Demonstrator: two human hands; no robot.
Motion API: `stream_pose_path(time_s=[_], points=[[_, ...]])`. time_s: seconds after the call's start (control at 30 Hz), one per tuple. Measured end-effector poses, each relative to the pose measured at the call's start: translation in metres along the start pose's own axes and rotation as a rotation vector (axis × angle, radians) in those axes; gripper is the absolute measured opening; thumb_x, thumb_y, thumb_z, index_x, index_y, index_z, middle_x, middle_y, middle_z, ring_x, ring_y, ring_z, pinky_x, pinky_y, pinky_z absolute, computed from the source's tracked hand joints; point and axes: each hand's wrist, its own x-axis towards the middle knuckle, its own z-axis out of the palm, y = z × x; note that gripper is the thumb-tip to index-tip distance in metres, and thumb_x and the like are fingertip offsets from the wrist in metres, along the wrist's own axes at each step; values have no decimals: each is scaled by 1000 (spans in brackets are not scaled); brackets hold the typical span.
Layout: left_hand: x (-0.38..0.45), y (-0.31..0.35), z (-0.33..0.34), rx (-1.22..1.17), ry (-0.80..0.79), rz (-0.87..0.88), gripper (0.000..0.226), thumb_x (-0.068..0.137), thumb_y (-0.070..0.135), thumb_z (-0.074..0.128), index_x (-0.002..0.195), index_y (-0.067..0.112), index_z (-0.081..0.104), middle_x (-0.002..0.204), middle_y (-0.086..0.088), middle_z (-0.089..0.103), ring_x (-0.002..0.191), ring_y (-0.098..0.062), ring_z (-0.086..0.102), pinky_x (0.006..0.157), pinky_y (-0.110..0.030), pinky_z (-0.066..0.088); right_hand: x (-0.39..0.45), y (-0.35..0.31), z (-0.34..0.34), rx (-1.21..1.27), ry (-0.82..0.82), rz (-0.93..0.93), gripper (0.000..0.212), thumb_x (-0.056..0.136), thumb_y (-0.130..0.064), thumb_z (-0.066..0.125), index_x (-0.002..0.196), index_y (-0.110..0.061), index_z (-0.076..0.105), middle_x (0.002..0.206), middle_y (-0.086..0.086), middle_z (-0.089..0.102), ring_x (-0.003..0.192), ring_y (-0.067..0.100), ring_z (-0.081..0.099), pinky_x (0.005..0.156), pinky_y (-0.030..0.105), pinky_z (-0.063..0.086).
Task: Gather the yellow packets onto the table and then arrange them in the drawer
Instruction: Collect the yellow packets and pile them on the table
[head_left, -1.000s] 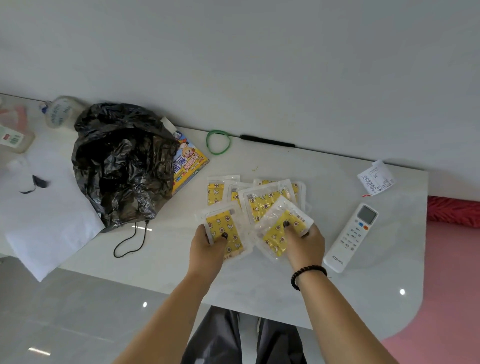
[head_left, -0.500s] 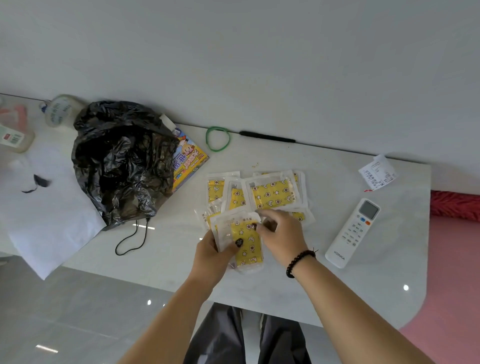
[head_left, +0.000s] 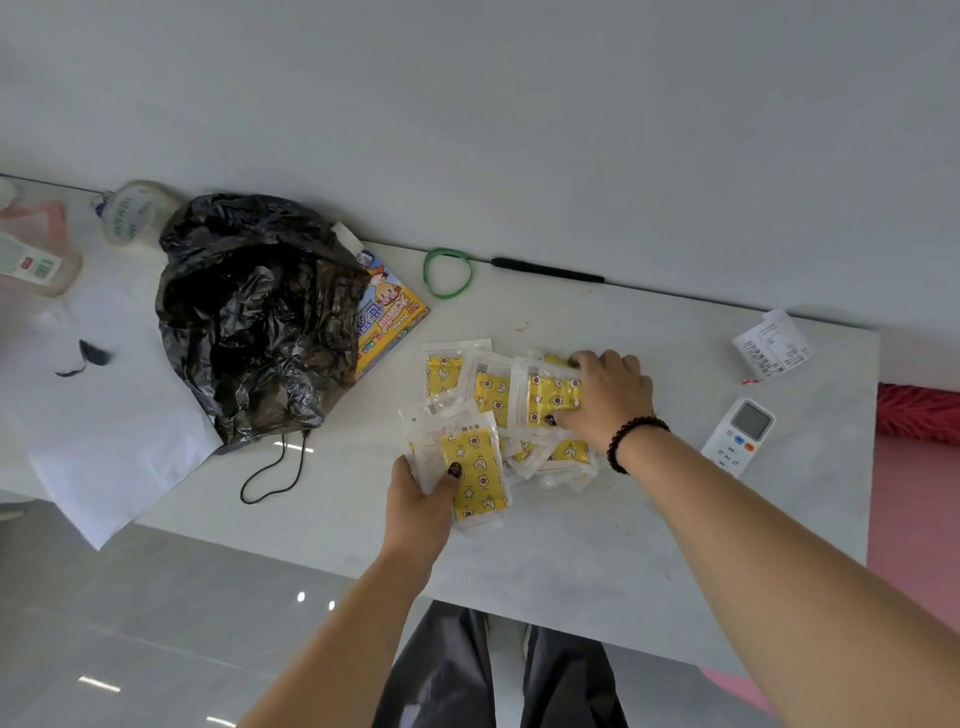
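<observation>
Several yellow packets in clear wrappers, printed with stars and moons, lie overlapping on the white table (head_left: 571, 561). My left hand (head_left: 421, 499) grips a small stack of yellow packets (head_left: 475, 467) at the near side of the pile, thumb on top. My right hand (head_left: 605, 397), with a black bead bracelet at the wrist, is closed on a packet (head_left: 545, 397) at the far right of the pile. More packets lie flat beside it (head_left: 441, 371) and under my right wrist (head_left: 569, 452). No drawer is in view.
A crumpled black plastic bag (head_left: 260, 317) sits left of the pile, half covering a colourful box (head_left: 389, 312). A green rubber band (head_left: 448, 273) and black pen (head_left: 548, 270) lie near the wall. A white remote (head_left: 740, 434) and receipt (head_left: 774, 348) lie right; bottles (head_left: 135, 213) and white paper (head_left: 104, 441) left.
My right hand left the stack in my left hand and reached forward to the far right of the pile, closing on another packet. My left hand kept its stack.
</observation>
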Motion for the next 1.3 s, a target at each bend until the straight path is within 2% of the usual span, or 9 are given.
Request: stream_pose_path(time_s=[0.2,0.3,0.47,0.6,0.7,0.83,1.0,1.13,1.3], points=[[-2,1,6,-8,-2,-3,26,93,4,56,112,19,47,102,6,60,91,-9,60,71,-28,52,-24,8,19,101,87,54,68,75,-40,75,131,-17,45,141,4,38,133,24,32,106,40,32],[-2,3,8,9,-1,6,25,93,3,56,111,19,47,101,6,60,90,-8,60,65,-23,50,-24,10,19,140,97,91,62,72,-39,77,121,-15,49,124,3,50,119,24,45,98,39,36],[-2,4,8,15,-11,-1,26,92,2,56,110,20,49,100,6,61,89,-8,61,63,-22,49,-35,12,14,244,319,98,49,71,-23,81,107,-8,52,107,8,53,98,27,54,85,37,42],[-3,5,7,1,-10,-22,25,92,2,57,110,19,50,100,5,62,89,-10,62,63,-24,50,-49,11,16,493,238,185,44,73,-20,79,107,-13,52,100,1,50,84,19,52,69,27,43],[-4,5,7,-21,-9,-41,25,93,3,57,110,20,51,101,4,63,90,-11,62,65,-25,51,-58,16,24,603,211,253,22,76,-21,75,83,-11,57,86,5,56,76,23,56,60,25,38],[-12,10,5,-62,-18,-43,25,94,3,56,108,22,52,100,8,63,90,-9,62,62,-22,50,-73,19,24,913,239,366,27,78,-18,73,71,-8,50,65,3,51,57,19,44,54,25,36],[-38,27,-2,-69,-43,-13,20,93,4,57,99,22,54,103,2,66,93,-15,66,65,-24,53,-102,13,-3,1345,191,465,25,77,-13,76,98,-11,64,91,2,71,83,18,67,68,28,52],[-77,54,-13,-80,-60,27,16,92,5,59,103,17,57,104,-2,71,94,-21,70,75,-37,59,-134,2,-42,1506,118,447,27,78,-5,73,103,-11,67,97,7,74,92,26,71,84,47,56],[-138,98,-29,-129,-106,113,16,92,3,60,103,15,60,97,-2,75,88,-21,73,80,-46,58,-187,-16,-111,1601,14,355,21,86,-1,63,105,-9,68,99,10,74,95,30,69,80,46,56]])
